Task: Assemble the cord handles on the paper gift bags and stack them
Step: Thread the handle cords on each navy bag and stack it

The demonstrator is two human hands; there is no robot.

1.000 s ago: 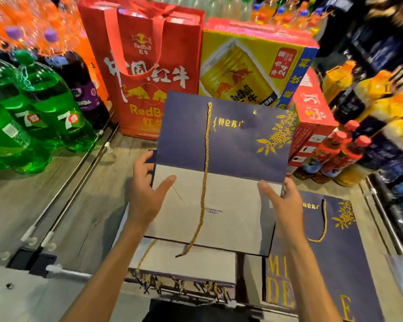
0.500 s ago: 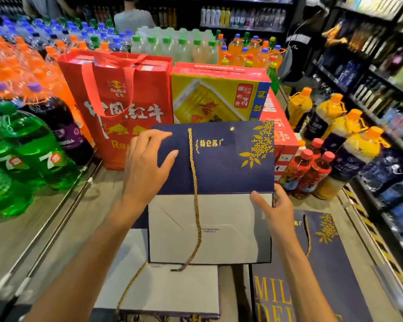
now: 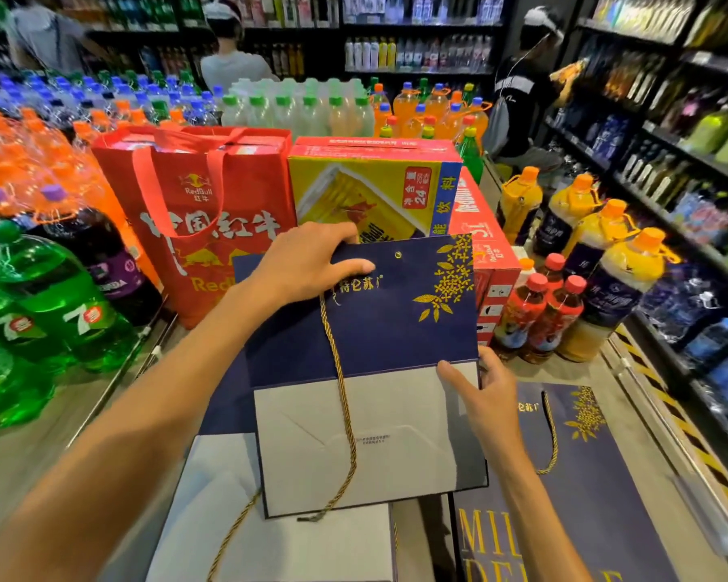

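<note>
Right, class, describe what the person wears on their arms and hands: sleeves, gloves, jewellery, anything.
Nothing is worn that shows. The left hand and right hand are bare: no gloves, rings or watch in view. Both forearms are uncovered to the frame's edge, with no sleeves or wristbands.

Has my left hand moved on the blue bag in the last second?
Yes. The left hand went from the left side of the blue bag up to its top edge, nearer the yellow carton.
</note>
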